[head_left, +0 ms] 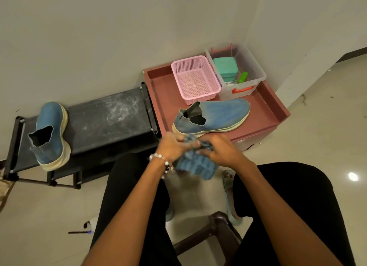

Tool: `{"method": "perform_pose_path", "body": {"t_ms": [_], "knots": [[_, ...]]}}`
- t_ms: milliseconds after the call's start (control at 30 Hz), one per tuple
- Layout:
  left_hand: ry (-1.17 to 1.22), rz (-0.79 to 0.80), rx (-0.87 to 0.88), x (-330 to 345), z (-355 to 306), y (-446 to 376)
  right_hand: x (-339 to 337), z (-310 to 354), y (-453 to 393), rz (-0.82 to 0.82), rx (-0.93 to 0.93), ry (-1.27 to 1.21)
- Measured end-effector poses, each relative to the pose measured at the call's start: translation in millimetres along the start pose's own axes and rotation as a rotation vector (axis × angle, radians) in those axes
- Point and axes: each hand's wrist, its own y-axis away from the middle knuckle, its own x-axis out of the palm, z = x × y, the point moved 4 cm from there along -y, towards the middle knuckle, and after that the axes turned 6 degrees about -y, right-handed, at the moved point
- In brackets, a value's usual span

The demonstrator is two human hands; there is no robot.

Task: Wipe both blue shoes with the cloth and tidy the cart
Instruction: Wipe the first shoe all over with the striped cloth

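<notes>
The fingertips of both hands are buried in the bunched blue cloth (195,162), whose upper folds blur with motion. The left hand (174,144) and right hand (222,150) both grip it, fingers curled, just before the cart (268,99). One blue shoe (216,115) lies on the cart's tray, the other blue shoe (51,134) on the black rack (107,115).

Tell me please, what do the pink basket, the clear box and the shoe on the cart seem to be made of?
The pink basket looks like moulded plastic: a regular mesh of small holes, matte. The clear box seems see-through plastic, since its contents show through the walls. The shoe on the cart appears to have a knitted fabric upper, soft and faded blue, and a pale sole, probably rubber or foam.
</notes>
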Motion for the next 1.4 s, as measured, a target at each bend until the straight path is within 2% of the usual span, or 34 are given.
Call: {"method": "perform_pose_path", "body": {"t_ms": [67, 100, 167, 267, 333, 367, 433, 500, 533, 600, 667, 700, 733, 833, 967, 1100, 1233, 1400], "knots": [[0.229, -0.271, -0.132, -33.4, 8.1, -10.2, -12.7, -20.2, 4.2, -0.078, 0.146, 0.098], [0.264, -0.390, -0.133, -51.4, 11.1, -15.2, -19.9, -32.9, 8.0, -0.133, 0.234, 0.077], [0.114, -0.522, -0.056, -77.6, 15.1, -26.5, -34.5, -53.5, 13.5, -0.297, 0.385, -0.093], [-0.236, -0.459, 0.172, -72.7, 3.9, -44.5, -41.3, -54.0, 12.5, -0.579, 0.522, -0.402], [-0.500, -0.332, 0.294, -55.9, -4.6, -59.0, -33.0, -43.7, 9.1, -0.700, 0.559, -0.445], [-0.661, -0.256, 0.301, -47.1, -2.8, -67.8, -27.1, -38.8, 7.5, -0.749, 0.566, -0.453], [-1.036, -0.144, 0.182, -34.9, 11.4, -83.6, -15.4, -31.8, 4.1, -0.817, 0.557, -0.495], [-1.255, -0.123, 0.108, -29.7, 22.8, -93.2, -6.6, -28.4, 0.6, -0.825, 0.528, -0.516], [-1.301, -0.149, 0.133, -26.4, 21.7, -93.3, -4.3, -26.1, -0.7, -0.818, 0.504, -0.509], [-1.411, -0.270, 0.339, -13.6, 9.4, -83.9, -1.4, -24.5, -1.7, -0.800, 0.453, -0.470], [-1.502, -0.444, 0.716, 5.8, 2.1, -70.3, 1.0, -27.5, -3.0, -0.795, 0.425, -0.443], [-1.531, -0.482, 0.848, 11.5, 4.9, -65.4, 2.5, -30.4, -4.2, -0.791, 0.421, -0.443], [-1.578, -0.478, 0.894, 13.6, 11.3, -63.5, 4.1, -33.9, -5.3, -0.780, 0.417, -0.447], [-1.684, -0.449, 0.758, 3.2, 31.5, -76.5, 6.2, -42.7, -10.1, -0.718, 0.363, -0.378], [-1.580, -0.439, 0.620, -9.7, 34.8, -95.2, 4.3, -51.8, -19.9, -0.631, 0.272, -0.178], [-1.461, -0.284, 0.475, -9.1, 36.8, -106.4, 4.4, -61.6, -27.1, -0.601, 0.274, -0.123], [-1.517, -0.156, 0.321, -10.7, 31.6, -114.8, -4.1, -75.3, -36.3, -0.558, 0.331, -0.116], [-1.519, -0.186, 0.268, -6.3, 27.1, -119.1, -10.0, -79.2, -43.6, -0.449, 0.300, 0.049]]}}
